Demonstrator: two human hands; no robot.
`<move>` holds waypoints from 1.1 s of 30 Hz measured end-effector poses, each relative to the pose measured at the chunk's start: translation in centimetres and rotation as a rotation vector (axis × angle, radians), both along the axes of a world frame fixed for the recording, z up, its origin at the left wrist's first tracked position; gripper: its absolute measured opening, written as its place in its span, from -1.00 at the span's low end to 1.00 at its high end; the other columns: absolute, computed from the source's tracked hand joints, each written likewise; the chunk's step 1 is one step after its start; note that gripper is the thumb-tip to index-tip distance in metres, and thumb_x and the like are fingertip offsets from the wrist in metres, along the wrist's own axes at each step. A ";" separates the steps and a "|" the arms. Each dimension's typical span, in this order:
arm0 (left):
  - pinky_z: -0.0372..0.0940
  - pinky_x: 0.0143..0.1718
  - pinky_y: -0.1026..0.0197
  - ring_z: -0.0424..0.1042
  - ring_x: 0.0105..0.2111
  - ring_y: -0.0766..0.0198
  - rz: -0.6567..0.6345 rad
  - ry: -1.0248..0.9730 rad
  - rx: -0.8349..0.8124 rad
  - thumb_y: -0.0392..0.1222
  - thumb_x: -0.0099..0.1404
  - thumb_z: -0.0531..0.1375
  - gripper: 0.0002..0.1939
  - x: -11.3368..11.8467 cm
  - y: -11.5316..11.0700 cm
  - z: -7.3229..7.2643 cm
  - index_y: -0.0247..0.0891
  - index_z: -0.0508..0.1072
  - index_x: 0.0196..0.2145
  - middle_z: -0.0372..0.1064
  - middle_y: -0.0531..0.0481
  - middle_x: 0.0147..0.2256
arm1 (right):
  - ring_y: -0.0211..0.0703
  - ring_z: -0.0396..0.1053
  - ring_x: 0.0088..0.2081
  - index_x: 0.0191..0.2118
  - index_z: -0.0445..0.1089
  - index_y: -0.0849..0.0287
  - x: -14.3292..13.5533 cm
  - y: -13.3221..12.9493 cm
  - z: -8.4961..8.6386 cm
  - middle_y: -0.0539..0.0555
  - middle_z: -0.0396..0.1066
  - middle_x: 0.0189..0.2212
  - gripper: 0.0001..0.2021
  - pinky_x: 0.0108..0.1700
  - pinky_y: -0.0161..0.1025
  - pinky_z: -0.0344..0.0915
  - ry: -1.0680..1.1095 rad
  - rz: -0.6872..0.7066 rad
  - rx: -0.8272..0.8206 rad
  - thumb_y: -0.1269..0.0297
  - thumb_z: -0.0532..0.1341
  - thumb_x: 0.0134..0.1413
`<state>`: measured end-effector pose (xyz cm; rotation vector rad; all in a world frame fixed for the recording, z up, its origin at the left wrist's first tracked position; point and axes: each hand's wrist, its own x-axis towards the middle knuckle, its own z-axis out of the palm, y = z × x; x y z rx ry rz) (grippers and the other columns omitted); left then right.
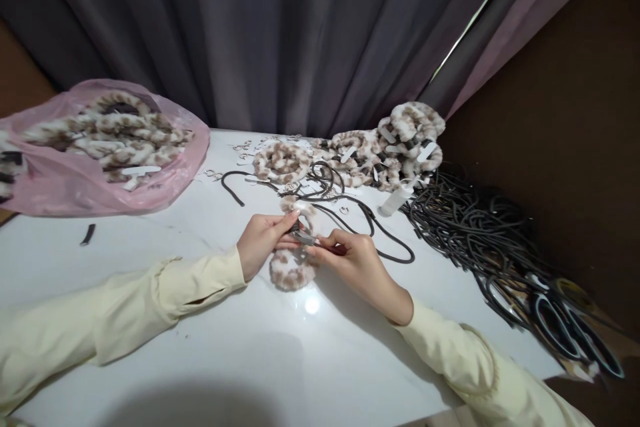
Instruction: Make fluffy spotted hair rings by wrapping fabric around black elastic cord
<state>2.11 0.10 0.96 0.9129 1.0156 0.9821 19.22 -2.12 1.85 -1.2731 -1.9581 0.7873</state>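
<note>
A fluffy white-and-brown furry loop (pixel 293 271) is in front of me, just above the table, part of it rising behind my fingers. My left hand (pixel 264 240) is closed on the furry loop at its dark middle part, thumb on top. From the right, my right hand (pixel 357 265) pinches a small grey flat piece (pixel 305 238) against that middle part. Whether this piece is a clip, a tag or a tool tip, I cannot make out. Behind the hands, a black cord (pixel 395 255) lies in loose loops on the table.
At the left, a pink plastic bag (pixel 190 173) holds several furry loops. More furry loops with white tags (pixel 415 130) are heaped at the back, near a small white bottle (pixel 397 200). A tangle of black cords (pixel 470 227) covers the right side. Small metal rings (pixel 243 147) lie scattered.
</note>
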 end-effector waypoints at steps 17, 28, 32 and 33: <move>0.36 -0.20 0.19 0.50 -0.41 0.19 0.094 -0.044 -0.030 0.03 0.05 0.25 -0.63 0.6 -0.8 0.3 -0.43 0.50 -0.45 0.50 -0.14 -0.46 | -0.40 0.06 -0.61 -0.58 0.15 0.21 -0.6 -0.4 0.2 -0.08 0.18 -0.68 -0.72 -0.55 -0.42 0.00 -0.061 0.000 0.139 0.26 0.14 0.08; 0.32 -0.19 0.24 0.46 -0.44 0.27 0.075 -0.044 0.034 0.07 0.08 0.23 -0.59 0.3 -0.3 0.3 -0.43 0.53 -0.41 0.44 -0.04 -0.60 | -0.40 0.06 -0.59 -0.60 0.12 0.21 -1.5 0.1 0.4 -0.10 0.14 -0.67 -0.72 -0.54 -0.42 0.01 0.029 -0.077 0.049 0.26 0.16 0.03; 0.30 -0.21 0.28 0.45 -0.38 0.26 0.037 -0.011 0.072 0.03 0.04 0.27 -0.63 0.1 -0.2 0.3 -0.41 0.54 -0.44 0.49 -0.10 -0.47 | -0.39 0.07 -0.59 -0.61 0.15 0.22 -1.3 0.2 0.5 -0.09 0.16 -0.68 -0.73 -0.53 -0.41 0.03 0.041 -0.094 0.019 0.25 0.17 0.00; 0.31 -0.22 0.28 0.45 -0.38 0.25 0.035 -0.004 0.075 0.03 0.03 0.27 -0.63 0.1 -0.1 0.3 -0.41 0.54 -0.45 0.49 -0.11 -0.46 | -0.38 0.07 -0.59 -0.61 0.15 0.22 -1.3 0.1 0.5 -0.09 0.16 -0.68 -0.73 -0.54 -0.41 0.03 0.044 -0.102 0.016 0.25 0.17 -0.01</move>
